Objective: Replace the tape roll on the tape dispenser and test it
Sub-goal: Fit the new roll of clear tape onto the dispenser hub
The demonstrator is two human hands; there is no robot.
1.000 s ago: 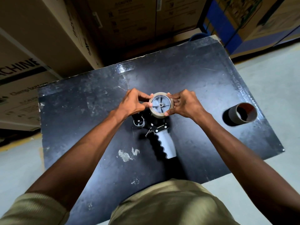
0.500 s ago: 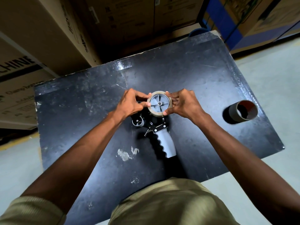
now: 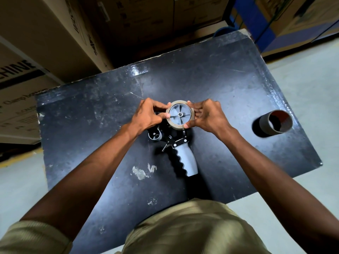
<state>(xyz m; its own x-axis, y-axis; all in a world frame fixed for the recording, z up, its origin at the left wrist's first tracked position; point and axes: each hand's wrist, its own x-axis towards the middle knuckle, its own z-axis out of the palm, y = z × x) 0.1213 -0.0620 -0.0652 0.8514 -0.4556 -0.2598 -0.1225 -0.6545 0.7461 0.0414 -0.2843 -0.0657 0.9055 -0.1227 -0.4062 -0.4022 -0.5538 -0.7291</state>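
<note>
From my head view, the tape roll (image 3: 180,115) sits on the grey spoked hub of the tape dispenser (image 3: 176,142), between my hands. My left hand (image 3: 146,114) and right hand (image 3: 209,116) both pinch its rim from opposite sides. The dispenser lies on the scuffed black table (image 3: 91,125), ribbed grey handle toward me. An empty cardboard tube (image 3: 273,123) lies well apart to the right. Cardboard boxes (image 3: 45,43) stand behind.

Black scuffed desk (image 3: 91,114), pale scrape marks (image 3: 140,172) near its front. Tape dispenser (image 3: 185,158) lies flat mid-desk, grey handle pointing toward the person, just below the 2-hand grip. 1 empty cardboard core (image 3: 275,123) on its side, well right of the grip.
</note>
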